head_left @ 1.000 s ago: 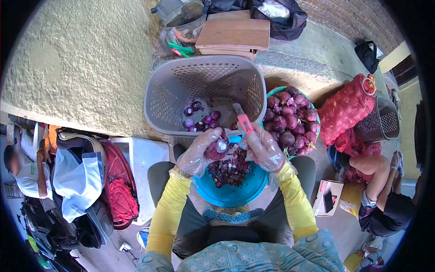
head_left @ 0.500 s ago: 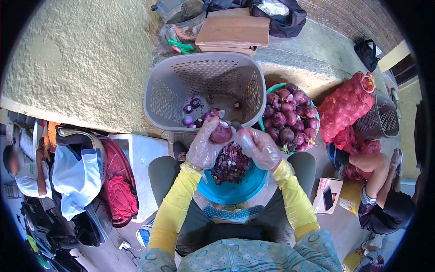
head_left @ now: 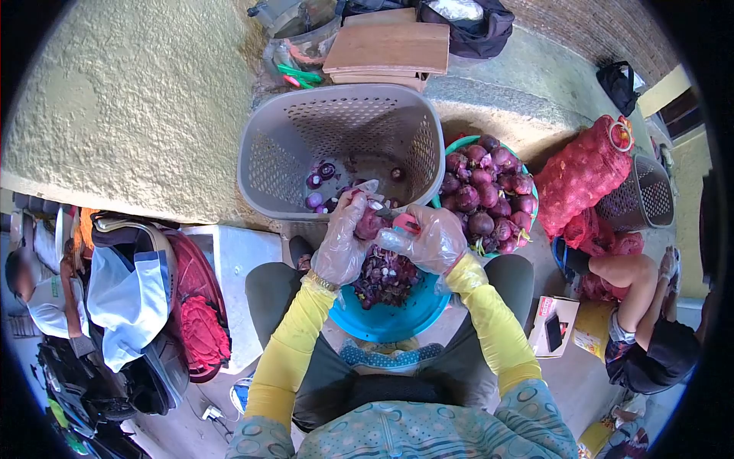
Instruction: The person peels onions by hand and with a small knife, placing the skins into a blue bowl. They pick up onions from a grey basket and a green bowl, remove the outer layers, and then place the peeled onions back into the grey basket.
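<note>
My left hand (head_left: 339, 249), in a clear plastic glove, is closed round a red onion (head_left: 370, 225). In my right hand (head_left: 439, 242), gloved too, is a small knife with a pinkish-red handle (head_left: 406, 222); its blade reaches the top of the onion. Both hands are above a blue basin (head_left: 382, 329) that holds onion skins and trimmings (head_left: 384, 280). Just beyond them stands a grey perforated basket (head_left: 267, 164) with several onions in its bottom. A heap of unpeeled red onions (head_left: 485, 197) fills a green-rimmed basin to the right of the basket.
A red mesh sack (head_left: 585, 180) full of onions leans at the right, before another basket (head_left: 642, 195). A box with a phone (head_left: 553, 330) sits near a seated person (head_left: 657, 344). Wooden boards (head_left: 388, 47) lie behind the basket. Bags (head_left: 200, 306) and a white box (head_left: 248, 264) are at left.
My right hand has turned and shifted left, bringing the knife against the onion and its handle into clearer view. My left hand has tilted the onion slightly. The view has shifted a little.
</note>
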A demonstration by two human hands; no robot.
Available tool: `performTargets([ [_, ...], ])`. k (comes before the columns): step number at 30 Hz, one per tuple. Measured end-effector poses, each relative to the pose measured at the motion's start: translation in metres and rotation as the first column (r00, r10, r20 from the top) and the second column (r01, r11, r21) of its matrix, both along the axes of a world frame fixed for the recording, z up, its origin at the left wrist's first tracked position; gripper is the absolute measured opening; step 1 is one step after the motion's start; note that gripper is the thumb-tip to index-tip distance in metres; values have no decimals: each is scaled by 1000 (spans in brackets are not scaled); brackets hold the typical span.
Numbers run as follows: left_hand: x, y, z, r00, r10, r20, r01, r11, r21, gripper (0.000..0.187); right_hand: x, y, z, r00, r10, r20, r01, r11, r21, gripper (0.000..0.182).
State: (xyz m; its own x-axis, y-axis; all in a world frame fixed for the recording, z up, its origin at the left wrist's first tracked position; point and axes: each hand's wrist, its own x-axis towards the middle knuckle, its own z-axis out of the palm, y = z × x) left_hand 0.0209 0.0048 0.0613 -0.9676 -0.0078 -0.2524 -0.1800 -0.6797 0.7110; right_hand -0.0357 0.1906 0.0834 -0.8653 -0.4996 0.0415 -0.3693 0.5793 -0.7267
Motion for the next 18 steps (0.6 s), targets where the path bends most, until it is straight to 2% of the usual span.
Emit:
performTargets([
  [5,3,1,-1,999,-41,29,39,996,84,37,0,1,0,999,-7,-45,8,1000,7,54],
  [8,3,2,6,997,-55,56,48,993,111,39,-2,2,1,1000,-25,5,25,1000,19,48],
  [10,3,-1,4,995,-66,73,64,998,25,42,-3,2,1,999,-37,-38,36,999,-5,48],
  [14,4,-7,-2,992,-79,95,81,996,-24,42,-3,4,5,998,-12,-60,12,1000,-5,45],
  [16,2,-11,-7,987,-48,152,46,999,12,42,-3,7,-2,974,100,-203,-83,992,92,46],
  [17,3,-11,-8,987,-47,152,45,999,12,42,-3,7,-3,974,101,-204,-84,992,92,46],
  [18,2,-10,-5,991,-16,129,12,999,31,43,-1,6,-1,966,230,-116,-209,963,173,51],
])
